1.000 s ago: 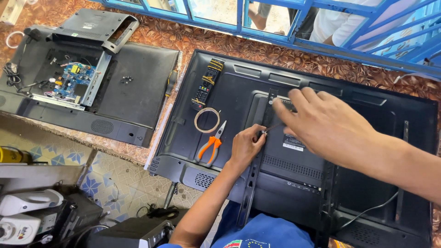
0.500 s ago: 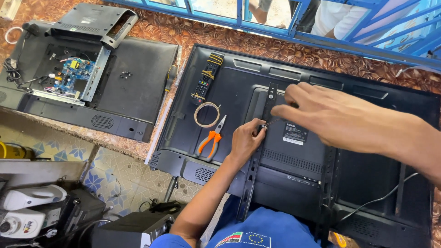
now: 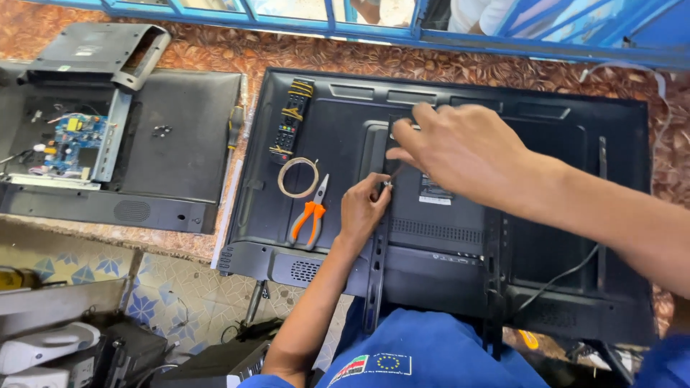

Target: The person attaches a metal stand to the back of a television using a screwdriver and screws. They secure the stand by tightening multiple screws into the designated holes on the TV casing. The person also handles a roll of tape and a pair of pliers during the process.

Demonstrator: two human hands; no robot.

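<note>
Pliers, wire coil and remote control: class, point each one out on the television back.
pliers (image 3: 307, 219), head view, on the orange handles
wire coil (image 3: 281, 177), head view, on its left rim
remote control (image 3: 290, 122), head view, on its middle

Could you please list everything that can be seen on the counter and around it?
Large black flat television, back up: one, black, centre-right of counter.
Smaller opened television with blue circuit board: one, black, at left.
Black remote control: one, on the large television's back.
Coil of thin wire: one, pale, below the remote.
Orange-handled pliers: one, beside the coil.
Black vertical mounting bracket: one, under the left hand.
Blue window bars: along the top.
Left hand: on the bracket, its grip on a small part.
Right hand: over the television's back.
</note>
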